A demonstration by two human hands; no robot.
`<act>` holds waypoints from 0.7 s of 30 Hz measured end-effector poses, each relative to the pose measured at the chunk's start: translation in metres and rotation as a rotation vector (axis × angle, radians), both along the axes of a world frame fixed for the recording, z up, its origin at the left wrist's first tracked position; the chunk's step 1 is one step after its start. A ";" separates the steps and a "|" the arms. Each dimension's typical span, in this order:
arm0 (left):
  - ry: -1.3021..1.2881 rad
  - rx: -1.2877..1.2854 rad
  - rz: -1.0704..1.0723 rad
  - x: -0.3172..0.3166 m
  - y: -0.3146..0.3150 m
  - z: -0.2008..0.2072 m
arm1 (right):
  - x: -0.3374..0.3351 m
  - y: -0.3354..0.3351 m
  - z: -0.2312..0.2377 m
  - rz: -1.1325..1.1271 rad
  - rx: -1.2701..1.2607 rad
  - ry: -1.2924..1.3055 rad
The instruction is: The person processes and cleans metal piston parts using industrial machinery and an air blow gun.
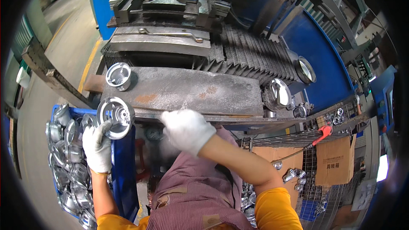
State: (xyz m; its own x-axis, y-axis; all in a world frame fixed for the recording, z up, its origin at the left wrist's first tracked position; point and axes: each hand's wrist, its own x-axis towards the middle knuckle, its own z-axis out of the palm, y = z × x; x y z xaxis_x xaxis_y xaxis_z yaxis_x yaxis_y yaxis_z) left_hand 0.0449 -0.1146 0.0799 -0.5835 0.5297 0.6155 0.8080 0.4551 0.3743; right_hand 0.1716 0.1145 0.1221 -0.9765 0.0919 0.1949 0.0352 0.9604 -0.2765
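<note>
My left hand, in a white glove, grips a shiny round metal housing by its lower rim. Its open face with an inner boss is turned up toward me, over the edge of the blue bin. My right hand, also gloved in white, is closed at the front edge of the grey metal bench. Whatever it may hold is hidden, and the glove is slightly blurred. Another such housing stands on the bench's left end.
Similar housings fill the blue bin. A wrench lies on a steel block below the fixture. Round metal parts sit at the bench's right end. To the right is a wire cage with cardboard and a red-handled tool.
</note>
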 end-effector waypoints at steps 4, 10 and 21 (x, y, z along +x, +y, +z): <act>-0.017 -0.053 0.059 0.001 -0.014 -0.001 | 0.042 0.069 0.042 -0.133 -0.077 0.193; 0.005 -0.086 0.070 0.002 -0.008 -0.007 | 0.093 0.252 0.036 -0.663 0.030 0.586; 0.155 -0.102 -0.122 -0.002 0.094 0.029 | 0.072 0.326 -0.046 -0.747 0.427 0.555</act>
